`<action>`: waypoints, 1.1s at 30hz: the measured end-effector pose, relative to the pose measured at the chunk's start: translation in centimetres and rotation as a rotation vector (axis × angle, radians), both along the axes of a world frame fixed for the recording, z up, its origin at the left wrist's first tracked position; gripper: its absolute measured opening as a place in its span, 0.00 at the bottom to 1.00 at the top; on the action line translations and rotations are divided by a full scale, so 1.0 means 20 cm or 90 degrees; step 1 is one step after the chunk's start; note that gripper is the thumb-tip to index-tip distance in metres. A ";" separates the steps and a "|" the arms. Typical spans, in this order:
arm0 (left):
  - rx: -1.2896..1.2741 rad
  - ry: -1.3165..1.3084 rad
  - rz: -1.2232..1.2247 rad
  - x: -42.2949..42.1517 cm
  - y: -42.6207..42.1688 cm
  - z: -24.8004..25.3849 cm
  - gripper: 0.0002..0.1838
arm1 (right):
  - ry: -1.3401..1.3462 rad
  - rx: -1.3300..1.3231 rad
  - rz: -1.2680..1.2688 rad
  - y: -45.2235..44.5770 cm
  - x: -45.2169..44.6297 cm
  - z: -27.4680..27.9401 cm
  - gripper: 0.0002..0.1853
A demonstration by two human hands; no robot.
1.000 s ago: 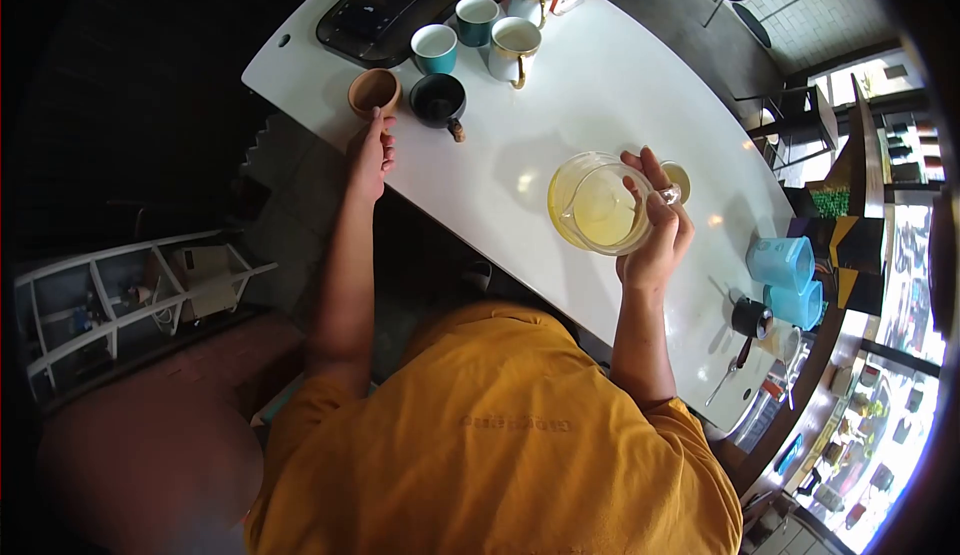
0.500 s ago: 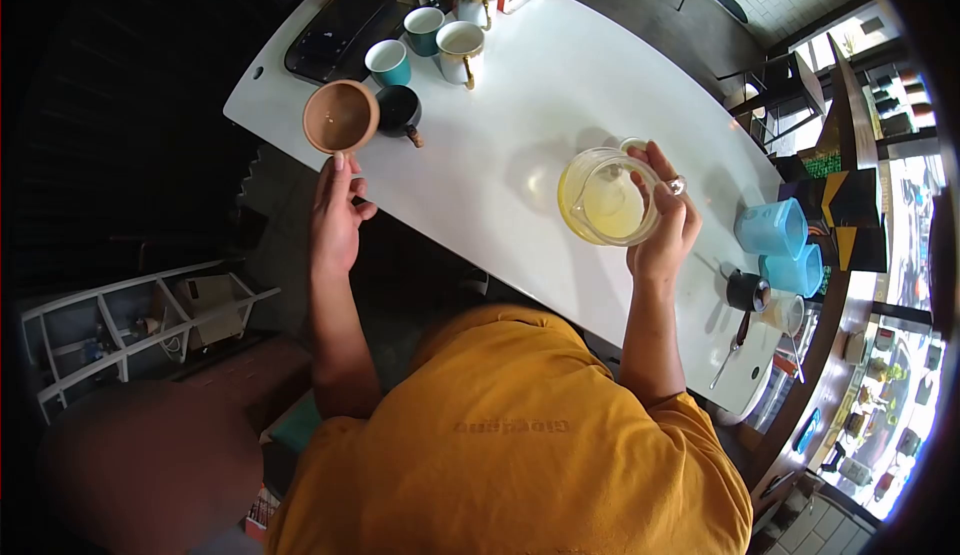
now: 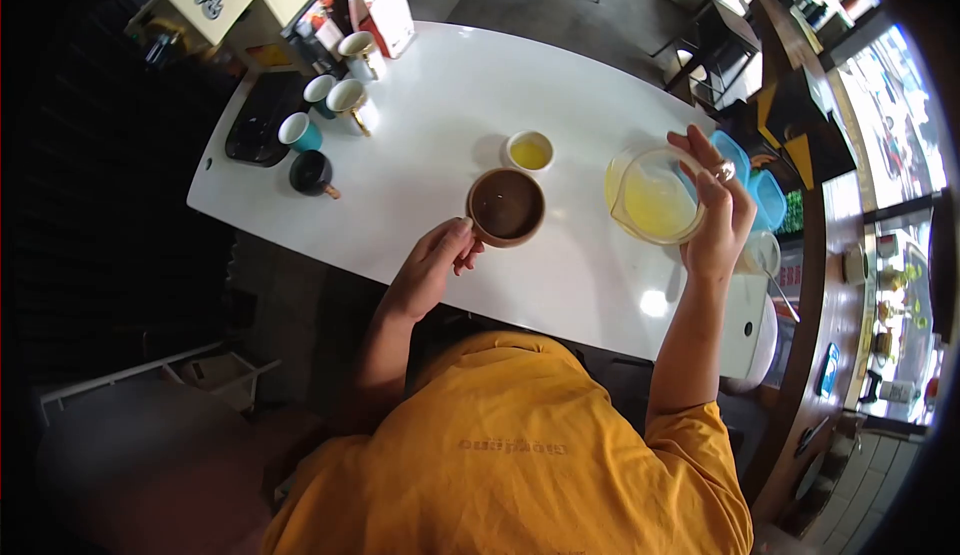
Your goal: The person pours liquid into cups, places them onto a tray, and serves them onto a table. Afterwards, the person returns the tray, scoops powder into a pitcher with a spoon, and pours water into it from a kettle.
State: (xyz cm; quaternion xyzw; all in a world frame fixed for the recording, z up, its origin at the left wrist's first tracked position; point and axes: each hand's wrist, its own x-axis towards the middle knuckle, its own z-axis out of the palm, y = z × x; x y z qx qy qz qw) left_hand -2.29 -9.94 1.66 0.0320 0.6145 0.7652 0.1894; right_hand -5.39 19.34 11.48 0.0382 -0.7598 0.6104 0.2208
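Note:
My left hand (image 3: pixel 432 267) pinches the near side of a brown cup (image 3: pixel 507 217), holding it above the white table. The cup's dark inside faces me. Just beyond it a small white cup (image 3: pixel 530 155) with yellow liquid stands on the tabletop. To the right, my right hand (image 3: pixel 718 217) grips a clear glass pitcher (image 3: pixel 648 210) by its right side, the fingers curled at the rim. Yellow liquid shows inside the pitcher, which is held up over the table. The pitcher's handle, if any, is hidden by the fingers.
On the left of the white table (image 3: pixel 440 85) stand two white mugs, two teal cups (image 3: pixel 300 133), a black cup (image 3: pixel 312 173) and a black tray-like device (image 3: pixel 262 120). Light-blue containers (image 3: pixel 766 200) and a clear cup (image 3: pixel 760 253) are at the right edge, partly behind my right hand.
My left hand has carried the brown cup rightward to near the table's middle. The pitcher has shifted right with my right hand, uncovering the small white cup. The view has shifted too.

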 end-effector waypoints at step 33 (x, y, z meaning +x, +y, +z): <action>-0.003 0.058 -0.067 0.09 0.11 0.12 0.22 | 0.312 0.406 0.134 -0.15 -0.03 0.34 0.22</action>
